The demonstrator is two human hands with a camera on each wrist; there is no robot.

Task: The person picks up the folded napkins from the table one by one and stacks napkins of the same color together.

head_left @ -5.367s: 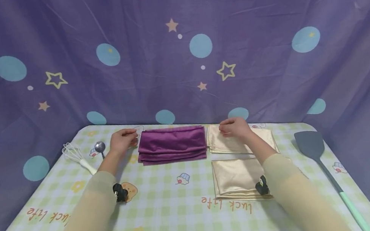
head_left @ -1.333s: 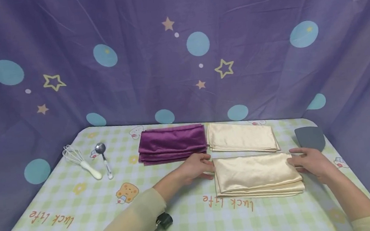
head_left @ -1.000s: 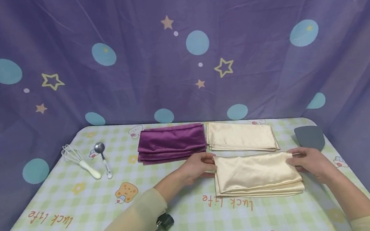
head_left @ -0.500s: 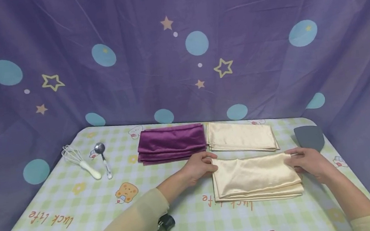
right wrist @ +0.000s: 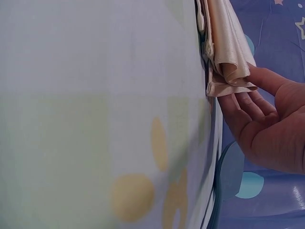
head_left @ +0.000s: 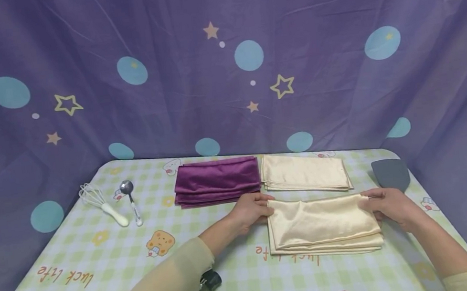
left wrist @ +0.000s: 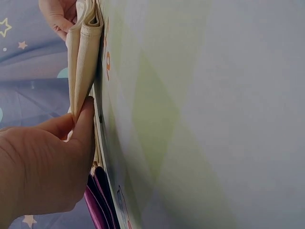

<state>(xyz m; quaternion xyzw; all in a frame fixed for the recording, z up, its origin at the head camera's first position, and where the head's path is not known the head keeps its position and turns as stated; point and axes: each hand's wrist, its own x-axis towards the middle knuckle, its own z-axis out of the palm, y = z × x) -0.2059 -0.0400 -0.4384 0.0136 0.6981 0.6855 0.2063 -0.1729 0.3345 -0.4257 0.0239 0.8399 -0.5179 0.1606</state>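
Observation:
A folded cream satin cloth (head_left: 322, 222) lies on the table in the head view, its layers stacked toward the near side. My left hand (head_left: 251, 212) pinches its far left corner between thumb and fingers, as the left wrist view also shows with the layered cloth (left wrist: 82, 67) between them. At the far right corner my right hand (head_left: 389, 205) grips the cloth, thumb on top and fingers underneath; the right wrist view shows those fingers below the folded edge (right wrist: 231, 88). Behind it lie a second folded cream cloth (head_left: 305, 172) and a folded purple cloth (head_left: 217, 181), side by side.
A white whisk (head_left: 104, 206) and a small metal scoop (head_left: 130, 200) lie at the left. The grey head of a spatula (head_left: 392, 174) shows at the right, partly behind my right hand. A purple curtain (head_left: 190, 73) rises behind the table.
Both hands have come from the back row of cloths to the near cream cloth. Within the last second that cloth has shifted slightly toward me and to the left, with both hands holding it.

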